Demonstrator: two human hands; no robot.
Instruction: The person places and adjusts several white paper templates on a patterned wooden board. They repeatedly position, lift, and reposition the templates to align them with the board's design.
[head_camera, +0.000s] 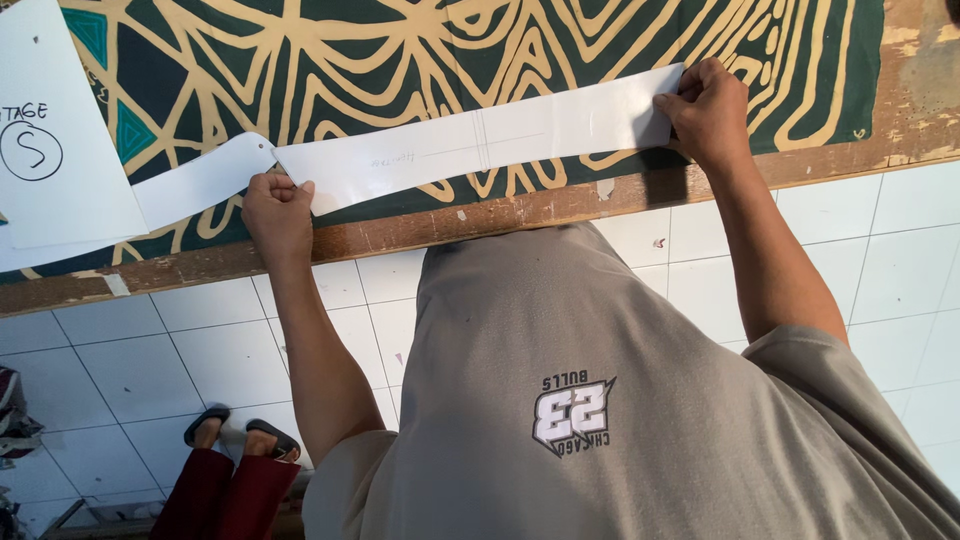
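Note:
A long white paper pattern strip (480, 140) lies across dark green fabric with tan line patterns (400, 50) on a wooden table. My left hand (277, 212) pinches the strip's left end near the table's front edge. My right hand (707, 108) grips the strip's right end, fingers curled over its edge. The strip stretches flat between both hands, slightly slanted upward to the right.
Another curved white pattern piece (200, 180) and a large white paper sheet with handwriting (60, 140) lie at left on the fabric. The wooden table edge (500, 215) runs below. White tiled floor (150, 350) lies beneath, with another person's sandalled feet and red trousers (235, 460).

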